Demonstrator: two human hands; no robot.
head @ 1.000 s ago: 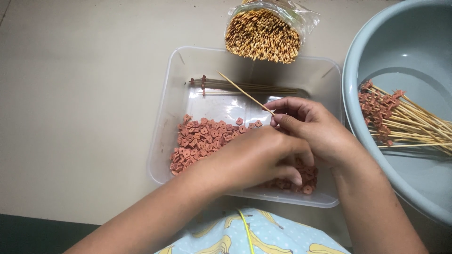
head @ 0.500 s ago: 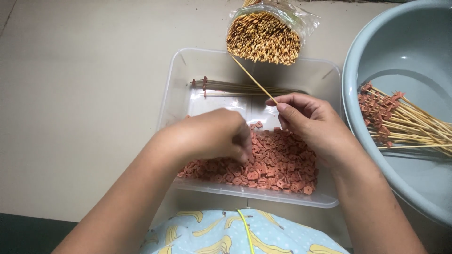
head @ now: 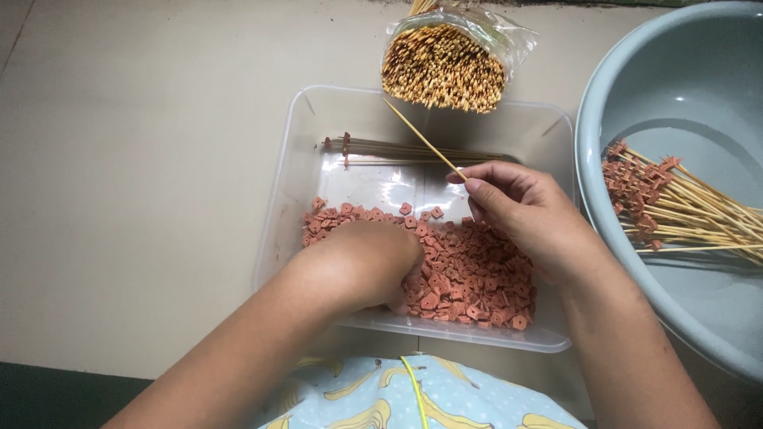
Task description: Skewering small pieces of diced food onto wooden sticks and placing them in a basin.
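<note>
Reddish-brown meat pieces [head: 453, 270] fill the near half of a clear plastic tray [head: 296, 151] on the beige floor [head: 135, 175]. Left hand [head: 362, 266] digs into the pile, fingers curled under, grip hidden, cannot tell. Right hand [head: 520, 214] pinches one bamboo skewer [head: 421, 139], tip pointing up-left. Bag of skewers [head: 445, 67] sits behind the tray; loaded skewers [head: 675, 206] lie in the grey basin [head: 683, 87] at right.

Two hands are seen: the left hand [head: 373, 266] and the right hand [head: 528, 218]. One clear plastic tray [head: 290, 171] is counted at the centre, one grey basin [head: 675, 87] at the right edge, and one bag of skewers [head: 445, 67] at the top. One single skewer [head: 421, 139] is held apart. The reddish pieces [head: 469, 274] and the loaded skewers [head: 683, 210] are too many to be counted.
</note>
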